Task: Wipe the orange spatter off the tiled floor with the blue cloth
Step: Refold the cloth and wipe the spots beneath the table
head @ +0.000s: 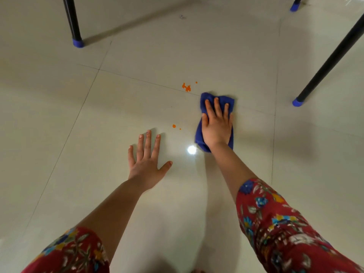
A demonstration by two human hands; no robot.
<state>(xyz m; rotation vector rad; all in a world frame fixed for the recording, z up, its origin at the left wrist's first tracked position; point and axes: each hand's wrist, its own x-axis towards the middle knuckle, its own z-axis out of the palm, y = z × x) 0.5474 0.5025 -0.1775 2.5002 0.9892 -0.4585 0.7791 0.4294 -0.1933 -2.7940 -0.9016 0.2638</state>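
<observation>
A folded blue cloth (207, 99) lies on the pale tiled floor (137, 95). My right hand (216, 125) presses flat on it with straight fingers. An orange spatter (186, 87) sits on the tile just up and left of the cloth, with one tiny dot to its right. Two smaller orange drops (174, 126) lie left of the cloth, between my two hands. My left hand (146, 162) rests flat on the floor, fingers spread, holding nothing.
Three black table legs with blue caps stand on the floor: one at the far left (78, 42), one at the right (297, 102), one at the top right corner (294, 7). A bright light reflection (191, 149) shines beside the cloth.
</observation>
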